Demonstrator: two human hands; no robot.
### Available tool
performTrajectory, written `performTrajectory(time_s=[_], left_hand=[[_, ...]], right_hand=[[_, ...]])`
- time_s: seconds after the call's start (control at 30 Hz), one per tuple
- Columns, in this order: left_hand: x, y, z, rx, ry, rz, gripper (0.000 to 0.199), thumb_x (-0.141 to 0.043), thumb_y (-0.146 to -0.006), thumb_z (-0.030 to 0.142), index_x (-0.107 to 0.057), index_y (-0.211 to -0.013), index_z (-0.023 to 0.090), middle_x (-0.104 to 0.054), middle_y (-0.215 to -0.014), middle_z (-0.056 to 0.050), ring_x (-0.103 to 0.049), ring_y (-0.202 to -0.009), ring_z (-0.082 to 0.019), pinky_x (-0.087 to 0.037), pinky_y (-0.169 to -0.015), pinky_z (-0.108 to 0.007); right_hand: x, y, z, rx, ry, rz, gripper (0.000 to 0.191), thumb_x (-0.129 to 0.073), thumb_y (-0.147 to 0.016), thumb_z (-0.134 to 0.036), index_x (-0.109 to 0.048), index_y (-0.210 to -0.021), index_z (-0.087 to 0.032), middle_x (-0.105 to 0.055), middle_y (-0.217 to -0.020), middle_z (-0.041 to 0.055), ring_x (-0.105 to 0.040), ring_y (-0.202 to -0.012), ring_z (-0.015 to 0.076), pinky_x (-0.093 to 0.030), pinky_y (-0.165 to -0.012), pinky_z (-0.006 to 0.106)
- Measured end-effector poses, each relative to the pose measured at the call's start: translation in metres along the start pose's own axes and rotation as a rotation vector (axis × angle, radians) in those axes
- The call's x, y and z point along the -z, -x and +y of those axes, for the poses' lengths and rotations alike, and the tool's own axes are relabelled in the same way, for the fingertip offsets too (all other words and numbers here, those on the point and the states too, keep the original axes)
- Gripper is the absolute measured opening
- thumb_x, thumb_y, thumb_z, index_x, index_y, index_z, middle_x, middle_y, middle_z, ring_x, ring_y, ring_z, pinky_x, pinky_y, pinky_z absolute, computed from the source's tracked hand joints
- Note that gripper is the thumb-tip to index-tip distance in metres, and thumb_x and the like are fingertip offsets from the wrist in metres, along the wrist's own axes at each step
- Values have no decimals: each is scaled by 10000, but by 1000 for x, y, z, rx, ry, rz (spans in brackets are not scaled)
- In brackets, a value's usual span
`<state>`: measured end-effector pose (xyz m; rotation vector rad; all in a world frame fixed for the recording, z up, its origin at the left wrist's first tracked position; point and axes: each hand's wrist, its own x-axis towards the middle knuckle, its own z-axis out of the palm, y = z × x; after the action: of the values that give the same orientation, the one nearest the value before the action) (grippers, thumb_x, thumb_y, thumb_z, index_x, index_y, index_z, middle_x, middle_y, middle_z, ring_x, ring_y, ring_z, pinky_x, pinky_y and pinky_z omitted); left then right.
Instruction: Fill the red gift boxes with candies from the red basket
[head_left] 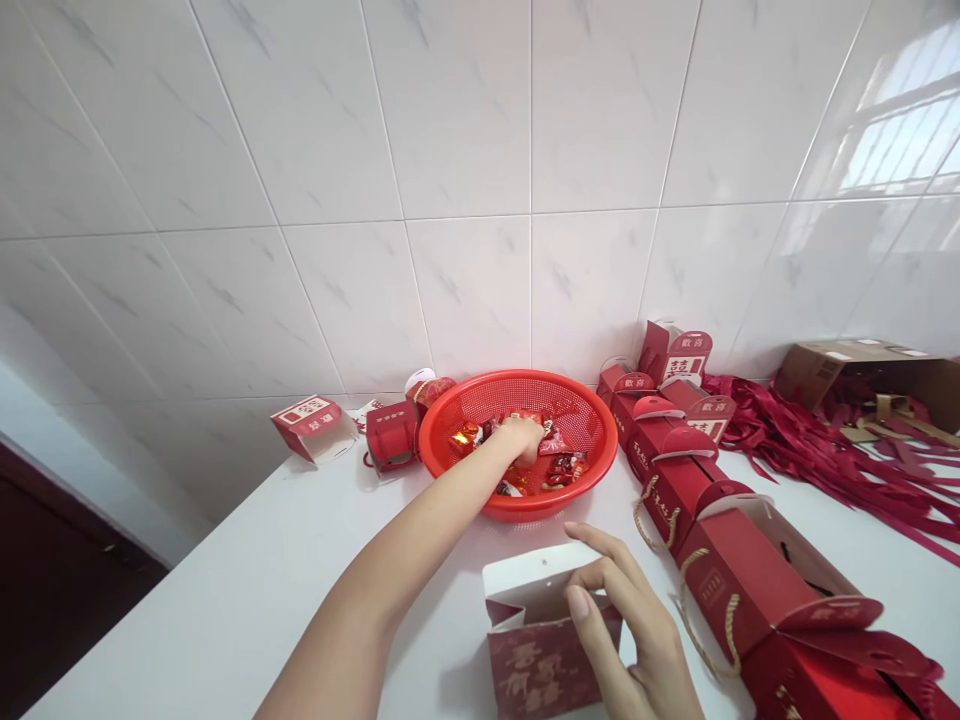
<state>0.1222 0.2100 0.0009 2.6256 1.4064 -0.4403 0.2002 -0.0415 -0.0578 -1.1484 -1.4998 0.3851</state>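
Observation:
My left hand (523,440) reaches down into a red plastic basket (517,512). Its fingertips are hidden among several wrapped candies (561,466), so what they hold does not show. Closer to me, a dark red paper candy box (544,668) stands with its top open and a white flap raised at the back. My right hand (626,610) holds this box by its right side, with the thumb and fingers bent over the upper edge.
Several red gift boxes with rope handles (675,510) line the table's right side. Behind them lie dark red ribbons (780,430) and an open cardboard carton (832,370). More red boxes (311,428) stand left of the basket, near the tiled wall (465,290).

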Motion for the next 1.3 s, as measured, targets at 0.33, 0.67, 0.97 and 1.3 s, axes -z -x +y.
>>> performTrajectory(time_s=[0.33, 0.67, 0.97, 1.3], left_hand=[[3, 2, -18, 105, 35, -67, 764, -803, -430, 19, -701, -1151, 250, -746, -1133, -119, -699, -1027, -347, -542, -930, -417], [3, 10, -22, 152, 100, -34, 262, -847, -549, 296, -726, -735, 156, -748, -963, -179, -702, -856, -339, -557, -750, -374], [0, 20, -41, 107, 472, 123, 366, -701, -687, 320, -448, -453, 199, -512, -503, 3, -507, -532, -157, -375, -538, -273], [-4, 17, -52, 4, 725, 239, 559, -800, -579, 563, -390, -462, 200, -336, -437, 66, -272, -436, -81, -168, -467, -268]], right_hand=[[10, -6, -5, 80, 75, -47, 217, -494, -1009, -262, -604, -825, -228, -685, -1128, 103, -636, -1199, 227, -548, -852, 250], [12, -7, -7, 78, 94, -99, 220, -457, -1023, -238, -601, -857, -229, -665, -1154, 100, -600, -1246, 226, -532, -859, 252], [13, -6, -5, 63, 87, -127, 225, -442, -1034, -254, -600, -876, -224, -659, -1169, 115, -573, -1275, 234, -531, -846, 259], [12, -5, -2, 56, 72, -129, 228, -444, -1031, -259, -597, -865, -230, -641, -1196, 100, -590, -1228, 218, -508, -711, 214]])
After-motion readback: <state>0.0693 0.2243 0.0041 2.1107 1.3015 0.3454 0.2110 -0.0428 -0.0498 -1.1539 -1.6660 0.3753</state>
